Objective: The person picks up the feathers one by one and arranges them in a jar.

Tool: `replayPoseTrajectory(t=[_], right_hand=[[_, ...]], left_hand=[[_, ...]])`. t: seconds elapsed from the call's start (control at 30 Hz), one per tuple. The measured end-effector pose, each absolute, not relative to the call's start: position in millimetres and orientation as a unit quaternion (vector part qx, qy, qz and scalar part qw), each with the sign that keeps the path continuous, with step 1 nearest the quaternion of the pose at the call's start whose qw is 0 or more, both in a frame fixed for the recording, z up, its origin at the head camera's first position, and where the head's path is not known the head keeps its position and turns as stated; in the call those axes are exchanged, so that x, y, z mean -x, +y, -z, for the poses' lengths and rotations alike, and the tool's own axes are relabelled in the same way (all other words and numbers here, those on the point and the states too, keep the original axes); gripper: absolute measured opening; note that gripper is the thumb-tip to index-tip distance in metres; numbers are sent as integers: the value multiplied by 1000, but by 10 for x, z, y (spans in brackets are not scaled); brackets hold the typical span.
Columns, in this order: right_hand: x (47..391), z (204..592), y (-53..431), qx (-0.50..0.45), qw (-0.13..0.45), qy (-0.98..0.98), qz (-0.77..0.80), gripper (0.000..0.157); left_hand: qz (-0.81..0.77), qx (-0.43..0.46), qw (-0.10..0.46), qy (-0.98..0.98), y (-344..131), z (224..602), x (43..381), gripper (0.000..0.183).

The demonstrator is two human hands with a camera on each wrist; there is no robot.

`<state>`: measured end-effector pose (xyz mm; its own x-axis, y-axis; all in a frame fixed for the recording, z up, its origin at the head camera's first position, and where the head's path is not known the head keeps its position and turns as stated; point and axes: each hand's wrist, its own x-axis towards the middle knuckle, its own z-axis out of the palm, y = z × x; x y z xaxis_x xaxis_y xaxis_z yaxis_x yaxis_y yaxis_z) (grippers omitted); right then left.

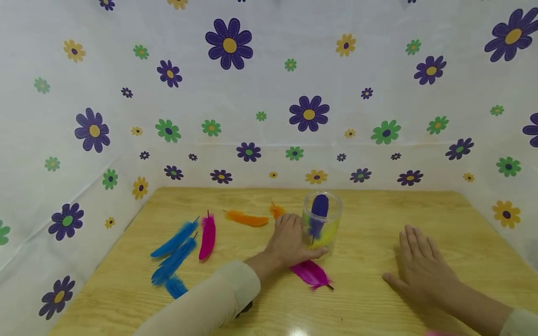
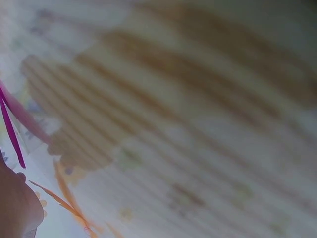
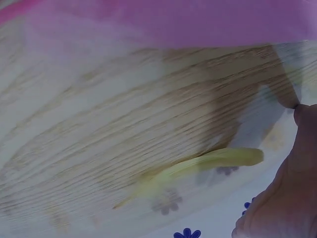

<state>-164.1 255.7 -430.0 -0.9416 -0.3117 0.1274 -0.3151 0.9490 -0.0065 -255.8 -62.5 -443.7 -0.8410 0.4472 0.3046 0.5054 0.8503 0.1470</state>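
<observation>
A clear plastic jar (image 1: pixel 337 219) stands upright on the table with a dark purple feather (image 1: pixel 320 205) and something yellow inside. My left hand (image 1: pixel 290 240) holds the jar from its left side, thumb across the lower front and fingers behind. By that hand lie a magenta feather (image 1: pixel 310 273) and a partly hidden orange feather (image 1: pixel 277 211). In the left wrist view only a bit of the left hand (image 2: pixel 17 206) shows. Farther right, my right hand (image 1: pixel 424 266) is spread over the table, fingers straight, holding nothing. A yellow feather (image 3: pixel 218 158) appears in the right wrist view.
On the left lie several blue feathers (image 1: pixel 175 261), a pink feather (image 1: pixel 208 238) and another orange feather (image 1: pixel 247 218). The wooden table (image 1: pixel 357 303) meets a flower-print cloth (image 1: pixel 260 93) at its back and sides. Something pink (image 3: pixel 223 22) fills the top of the right wrist view.
</observation>
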Motion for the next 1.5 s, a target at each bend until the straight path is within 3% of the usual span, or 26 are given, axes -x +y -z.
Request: replayPoseTrajectory(t=[0.63, 0.93, 1.13, 1.3, 1.33, 1.37, 1.5], right_hand=[[1503, 4424, 2962, -124, 54, -991, 24, 94], [1504, 4458, 2911, -125, 36, -991, 13, 73], [1490, 4458, 2939, -202, 98, -968, 110, 49], [1504, 4448, 2947, -244, 114, -951, 153, 91], [1508, 4447, 2941, -247, 112, -950, 152, 93], [1511, 4449, 2936, -252, 115, -949, 152, 90], [1543, 4434, 2884, -242, 123, -955, 116, 40]], left_hand=[[115, 252, 131, -952, -621, 4457, 2560, 81], [120, 250, 126, -952, -637, 4464, 2577, 82], [112, 253, 122, -953, -642, 4434, 2568, 83], [115, 252, 115, -954, -641, 4419, 2558, 84], [117, 252, 113, -954, -640, 4421, 2556, 84], [115, 253, 113, -954, -640, 4427, 2556, 84], [110, 254, 116, -954, -650, 4444, 2554, 85]])
